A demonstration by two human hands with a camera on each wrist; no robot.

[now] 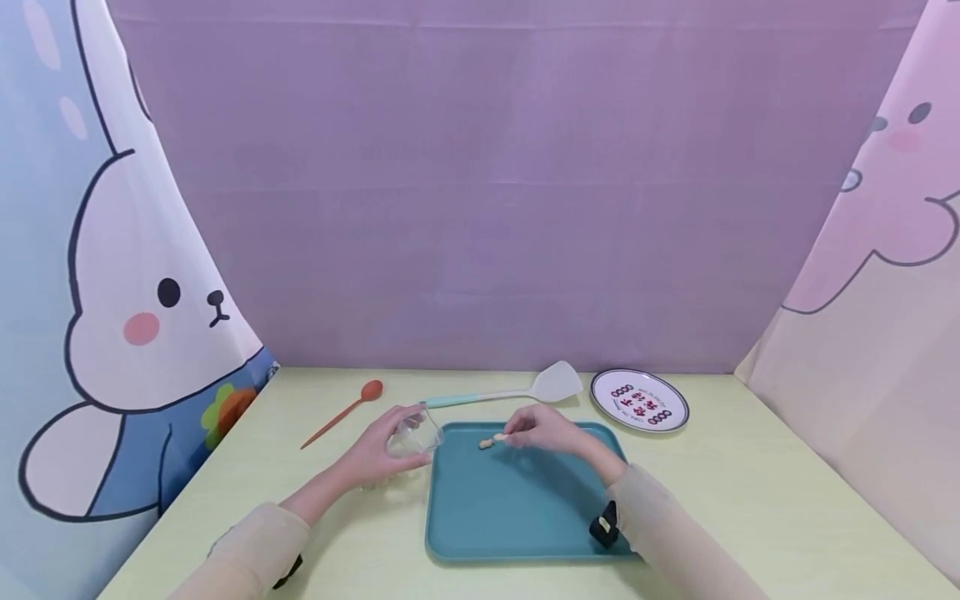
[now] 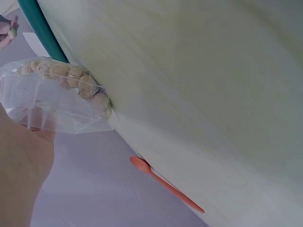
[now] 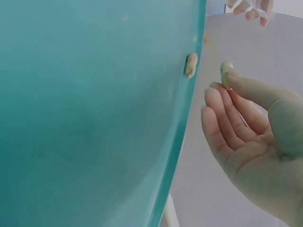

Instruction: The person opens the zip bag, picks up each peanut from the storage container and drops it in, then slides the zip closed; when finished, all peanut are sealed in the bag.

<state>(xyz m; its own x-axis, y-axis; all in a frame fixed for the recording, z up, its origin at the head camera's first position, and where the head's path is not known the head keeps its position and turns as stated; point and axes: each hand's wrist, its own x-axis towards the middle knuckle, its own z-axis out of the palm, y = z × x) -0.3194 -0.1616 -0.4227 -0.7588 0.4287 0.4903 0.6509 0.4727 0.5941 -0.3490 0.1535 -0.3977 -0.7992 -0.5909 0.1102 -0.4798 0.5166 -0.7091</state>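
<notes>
My left hand [image 1: 378,454] holds a clear plastic container [image 2: 61,111] left of the teal tray [image 1: 517,525]. Several unshelled peanuts [image 2: 86,86] lie inside it, along one side. Over the tray's far part, my right hand [image 1: 546,429] pinches a peanut [image 3: 227,74] between thumb and forefinger, its other fingers loosely bent. Another peanut [image 3: 191,65] lies on the tray near its far edge, just beside the pinched one as the head view shows. The left fingers are partly hidden by the container in the left wrist view.
An orange spoon [image 1: 371,390] lies on the table at the back left. Behind the tray is a spatula [image 1: 557,383] with a mint handle. A white plate [image 1: 639,380] with red print stands at the back right. A purple cloth [image 1: 495,183] hangs behind the table.
</notes>
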